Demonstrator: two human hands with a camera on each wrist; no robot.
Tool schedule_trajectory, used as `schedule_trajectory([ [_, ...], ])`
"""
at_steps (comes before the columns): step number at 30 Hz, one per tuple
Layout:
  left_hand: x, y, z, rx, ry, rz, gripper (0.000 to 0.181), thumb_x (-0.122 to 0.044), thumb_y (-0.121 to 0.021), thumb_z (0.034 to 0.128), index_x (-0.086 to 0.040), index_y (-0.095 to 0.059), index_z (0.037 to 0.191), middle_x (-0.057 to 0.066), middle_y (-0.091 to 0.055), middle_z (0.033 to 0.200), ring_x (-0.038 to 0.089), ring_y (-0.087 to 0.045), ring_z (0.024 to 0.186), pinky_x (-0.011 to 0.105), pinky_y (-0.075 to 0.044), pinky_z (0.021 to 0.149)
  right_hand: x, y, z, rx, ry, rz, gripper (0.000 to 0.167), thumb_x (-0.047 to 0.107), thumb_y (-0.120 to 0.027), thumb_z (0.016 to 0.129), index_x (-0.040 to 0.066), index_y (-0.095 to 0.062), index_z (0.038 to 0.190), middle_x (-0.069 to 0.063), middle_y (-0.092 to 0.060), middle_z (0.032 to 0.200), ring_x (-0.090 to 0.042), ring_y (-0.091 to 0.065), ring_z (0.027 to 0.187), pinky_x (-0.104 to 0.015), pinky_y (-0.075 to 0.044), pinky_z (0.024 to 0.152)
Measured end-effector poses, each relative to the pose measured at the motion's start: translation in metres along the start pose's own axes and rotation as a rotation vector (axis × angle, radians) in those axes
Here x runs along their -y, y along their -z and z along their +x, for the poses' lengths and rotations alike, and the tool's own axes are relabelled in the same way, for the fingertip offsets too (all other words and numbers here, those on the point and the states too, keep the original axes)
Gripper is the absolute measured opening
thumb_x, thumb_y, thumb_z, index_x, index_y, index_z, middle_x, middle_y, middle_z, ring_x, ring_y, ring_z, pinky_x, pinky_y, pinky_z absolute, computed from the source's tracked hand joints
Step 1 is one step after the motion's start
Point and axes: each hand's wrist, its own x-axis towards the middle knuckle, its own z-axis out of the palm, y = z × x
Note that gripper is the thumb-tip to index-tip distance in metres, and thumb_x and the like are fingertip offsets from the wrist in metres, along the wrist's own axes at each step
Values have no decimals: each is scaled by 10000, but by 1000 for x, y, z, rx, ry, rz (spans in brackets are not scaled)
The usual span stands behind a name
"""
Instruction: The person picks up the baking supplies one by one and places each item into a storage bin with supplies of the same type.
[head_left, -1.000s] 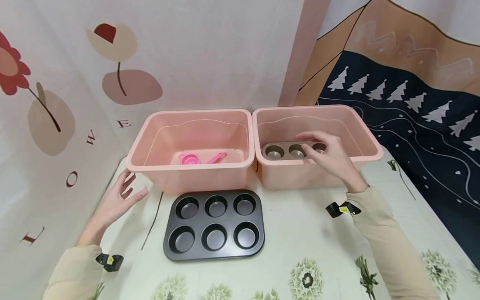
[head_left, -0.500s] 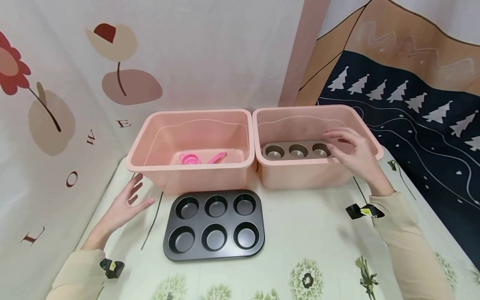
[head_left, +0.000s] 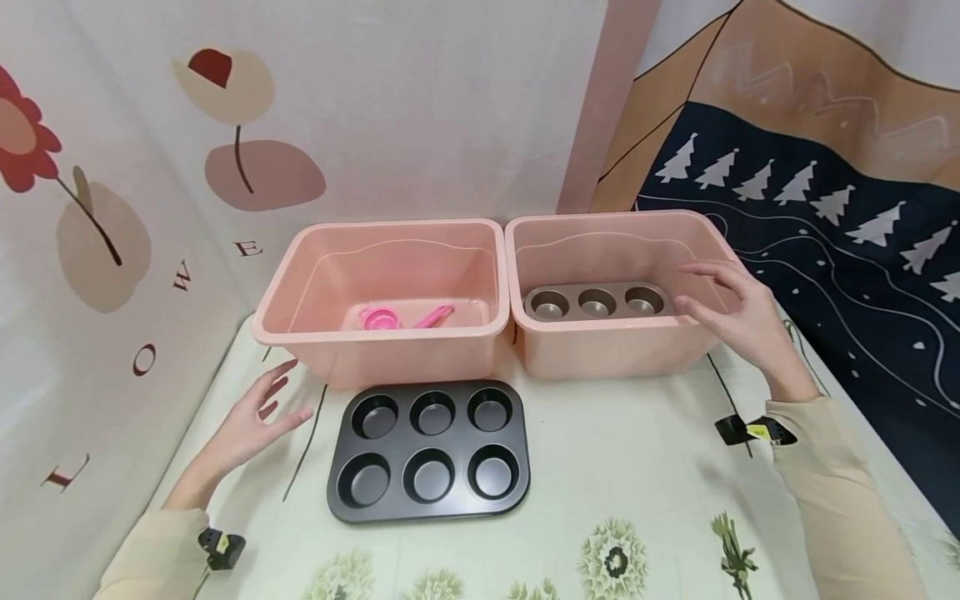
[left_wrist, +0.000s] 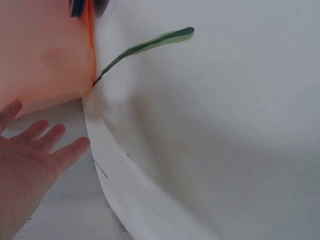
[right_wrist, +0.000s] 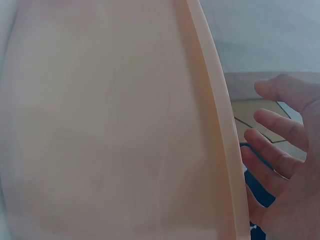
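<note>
My right hand (head_left: 738, 321), fingers loosely bent and holding nothing, hovers over the right end of the right pink bin (head_left: 600, 354). The right wrist view shows its fingers (right_wrist: 280, 125) apart from the rim. Inside that bin lies a bronze muffin pan (head_left: 619, 302), its cups facing up. At the left, my left hand (head_left: 251, 421) is spread and holds nothing, near the front left corner of the left pink bin (head_left: 390, 358). In that bin are a pink measuring cup (head_left: 380, 319) and a slim pink piece (head_left: 433, 317). A dark muffin pan (head_left: 429, 450) lies before the bins.
Both bins stand side by side on a pale flowered tablecloth (head_left: 615, 483). Behind and to the left hangs a printed white cloth (head_left: 420, 108). A dark cloth with white trees (head_left: 840, 250) covers the right side.
My right hand has moved right, from above the bronze muffin pan to the bin's right end. My left hand has shifted slightly away from the left bin's rim. The pans and bins stay put.
</note>
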Motion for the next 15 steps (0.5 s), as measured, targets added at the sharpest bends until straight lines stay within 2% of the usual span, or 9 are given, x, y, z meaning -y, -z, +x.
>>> schedule_trajectory([
  [2,1,-1,0,2,10,6,823,-119,-717,879,-32,-213,1524,260,-210,1533,542,-234,1327,703,-267,967,-1,2,-1,0,-22,2,425,150,-722,878,46,-604,1274,-105,-541,1320,-251,-342,1340,-597,-191,1078],
  [4,1,-2,-1,4,17,10,827,-118,-719,877,-29,-211,1523,264,-210,1531,543,-239,1325,701,-270,968,-2,5,-2,-3,-35,-4,442,166,-724,878,48,-596,1284,-136,-513,1349,-297,-319,1355,-637,-173,1069],
  [15,2,-10,-6,47,-33,-13,793,-89,-749,846,13,-284,1479,257,-296,1486,542,-300,1289,703,-312,937,-20,16,-9,-5,-110,-75,545,225,-726,880,55,-529,1360,-162,-363,1466,-377,-292,1340,-673,-271,1001],
])
